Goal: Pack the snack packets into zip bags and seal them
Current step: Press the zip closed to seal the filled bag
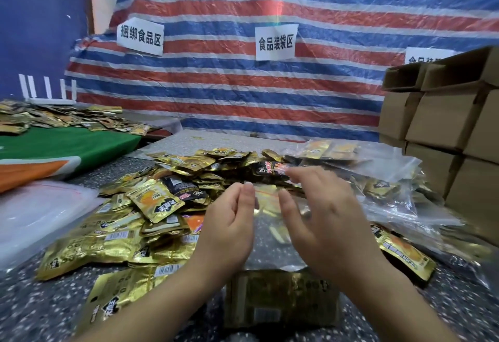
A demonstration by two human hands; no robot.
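Just between both open grips [270, 215], zip bag [272, 236].

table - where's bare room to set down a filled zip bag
Bare speckled table shows at the near left, below the gold snack packets, and at the far edge behind the pile, under the striped tarp. Crowded: the middle, and the right by the filled bags and cardboard boxes.

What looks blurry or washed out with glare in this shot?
Head view: the right hand shows motion blur at its fingertips; the left hand is sharper. Glare glints off the gold snack packets and the clear zip bag. Wide-angle distortion bends the cardboard boxes.
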